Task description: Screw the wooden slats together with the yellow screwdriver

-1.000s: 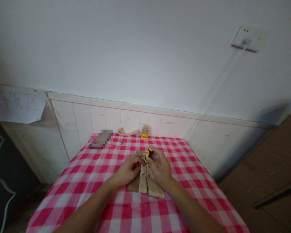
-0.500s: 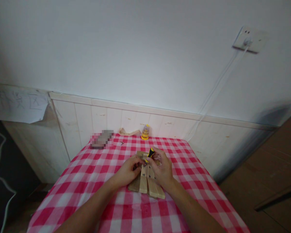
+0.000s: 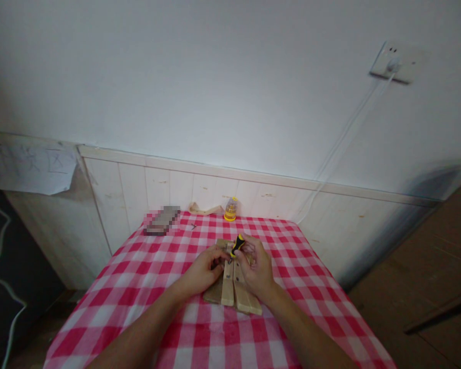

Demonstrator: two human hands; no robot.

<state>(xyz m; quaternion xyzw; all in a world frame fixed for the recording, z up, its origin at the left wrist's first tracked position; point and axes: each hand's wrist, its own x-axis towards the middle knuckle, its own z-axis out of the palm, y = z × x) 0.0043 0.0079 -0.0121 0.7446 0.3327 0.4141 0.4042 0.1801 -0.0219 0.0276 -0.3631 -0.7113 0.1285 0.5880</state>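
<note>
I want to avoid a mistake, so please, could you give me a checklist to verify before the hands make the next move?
1. Screwdriver held by the right hand: ok, the fingers are around its handle.
2. Left hand clear of the screwdriver tip: not ok, its fingertips are very near it.
3. Tip seated in a screw: cannot tell, too small and partly hidden.
4. Wooden pieces supported: ok, they lie on the table, under the hands.
5. Yellow-based jar out of the way: ok, it stands upright near the wall, beyond both hands.
</note>
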